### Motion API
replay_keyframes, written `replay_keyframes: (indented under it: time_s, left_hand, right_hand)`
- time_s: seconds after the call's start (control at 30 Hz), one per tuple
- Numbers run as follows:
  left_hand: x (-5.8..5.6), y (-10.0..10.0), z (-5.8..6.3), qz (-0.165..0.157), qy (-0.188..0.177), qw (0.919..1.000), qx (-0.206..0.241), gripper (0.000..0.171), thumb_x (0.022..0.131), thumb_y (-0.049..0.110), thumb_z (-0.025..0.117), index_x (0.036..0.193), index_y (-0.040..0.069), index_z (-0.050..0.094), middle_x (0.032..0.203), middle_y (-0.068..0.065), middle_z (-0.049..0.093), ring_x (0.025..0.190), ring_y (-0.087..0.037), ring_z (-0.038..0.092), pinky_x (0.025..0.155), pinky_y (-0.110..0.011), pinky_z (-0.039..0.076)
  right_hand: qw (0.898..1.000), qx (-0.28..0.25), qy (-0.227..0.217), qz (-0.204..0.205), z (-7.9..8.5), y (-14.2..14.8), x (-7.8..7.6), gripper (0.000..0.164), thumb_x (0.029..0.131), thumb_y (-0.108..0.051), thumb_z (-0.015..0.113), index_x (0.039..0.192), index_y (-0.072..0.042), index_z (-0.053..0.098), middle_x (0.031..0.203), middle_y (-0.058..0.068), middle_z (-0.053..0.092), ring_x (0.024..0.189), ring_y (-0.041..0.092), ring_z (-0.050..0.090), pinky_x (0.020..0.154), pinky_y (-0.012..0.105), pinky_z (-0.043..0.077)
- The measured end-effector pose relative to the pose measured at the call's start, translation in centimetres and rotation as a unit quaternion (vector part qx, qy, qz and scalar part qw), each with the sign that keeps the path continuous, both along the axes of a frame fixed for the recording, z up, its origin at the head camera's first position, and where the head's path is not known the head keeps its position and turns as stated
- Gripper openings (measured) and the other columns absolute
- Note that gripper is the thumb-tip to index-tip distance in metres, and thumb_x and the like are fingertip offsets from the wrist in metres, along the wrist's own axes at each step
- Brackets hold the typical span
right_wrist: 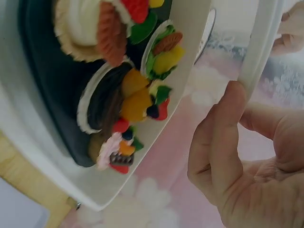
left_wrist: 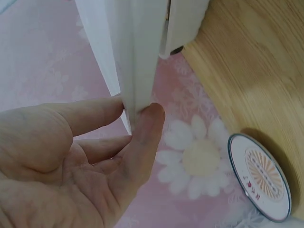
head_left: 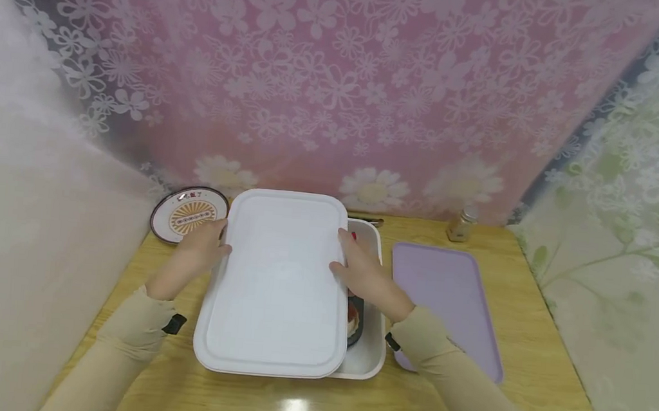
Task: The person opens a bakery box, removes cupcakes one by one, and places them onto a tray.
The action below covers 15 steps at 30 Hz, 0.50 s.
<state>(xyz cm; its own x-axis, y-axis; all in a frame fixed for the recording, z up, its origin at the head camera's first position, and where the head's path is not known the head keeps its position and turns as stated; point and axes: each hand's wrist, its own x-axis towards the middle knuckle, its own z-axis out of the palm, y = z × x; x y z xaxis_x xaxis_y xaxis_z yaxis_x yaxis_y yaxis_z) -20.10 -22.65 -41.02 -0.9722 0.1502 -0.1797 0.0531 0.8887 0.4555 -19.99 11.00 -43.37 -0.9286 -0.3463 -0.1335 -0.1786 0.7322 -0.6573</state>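
A white rectangular lid [head_left: 279, 285] is held between both hands above a white box [head_left: 373, 344], shifted left so the box's right side shows. My left hand [head_left: 201, 247] pinches the lid's left edge, thumb on one face and fingers on the other, as the left wrist view shows. On the opposite edge, my right hand [head_left: 361, 272] pinches the lid in the same way. Inside the box, the right wrist view shows a dark tray [right_wrist: 45, 95] with several small decorated tarts [right_wrist: 135, 102] on it. In the head view the lid hides most of them.
A round plate [head_left: 189, 214] with an orange sunburst print lies at the back left. Right of the box is a light purple tray [head_left: 444, 292]. A small glass jar [head_left: 462, 227] stands behind it near the flowered wall cloth [head_left: 338, 90]. All rest on a wooden table [head_left: 528, 337].
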Motion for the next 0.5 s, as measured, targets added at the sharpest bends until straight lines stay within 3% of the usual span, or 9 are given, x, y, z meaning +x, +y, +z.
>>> replay_keyframes:
  time_s: [0.1,0.23,0.33,0.5]
  left_hand:
    - [0.5,-0.9,0.6,-0.003,0.013,0.9999,0.000,0.068,0.104,0.013,0.059,0.158,-0.016,0.030,0.157,-0.039,0.041,0.142,-0.054,0.046,0.119,-0.064,0.041]
    - [1.0,-2.6,1.1,-0.012,0.030,0.9995,-0.008,0.064,0.102,0.013,0.061,0.154,-0.015,0.037,0.146,-0.039,0.052,0.134,-0.054,0.053,0.110,-0.065,0.047]
    - [1.5,-4.1,1.0,-0.013,0.038,0.9990,-0.019,0.062,0.100,0.011,0.063,0.150,-0.018,0.040,0.139,-0.041,0.056,0.127,-0.055,0.057,0.105,-0.065,0.050]
    - [2.7,-6.6,0.7,-0.004,0.022,0.9995,-0.023,0.068,0.100,0.009,0.062,0.151,-0.023,0.032,0.142,-0.047,0.049,0.129,-0.060,0.053,0.103,-0.068,0.050]
  right_hand:
    - [1.000,0.012,0.012,0.003,0.3,-1.0,0.3,0.076,0.104,-0.022,0.065,0.169,-0.013,0.025,0.161,0.026,0.040,0.140,0.039,0.049,0.107,0.054,0.053]
    - [1.000,0.011,0.017,0.013,0.5,-2.5,0.7,0.073,0.103,-0.021,0.067,0.167,-0.015,0.032,0.147,0.026,0.048,0.105,0.031,0.063,0.084,0.041,0.060]
    - [1.000,-0.005,0.010,0.028,0.4,-3.7,1.1,0.068,0.104,-0.021,0.065,0.165,-0.015,0.035,0.148,0.025,0.047,0.092,0.027,0.066,0.071,0.034,0.061]
    - [0.999,-0.017,0.009,0.050,-0.1,-5.9,1.6,0.066,0.104,-0.023,0.066,0.163,-0.015,0.039,0.148,0.025,0.045,0.080,0.022,0.067,0.068,0.030,0.060]
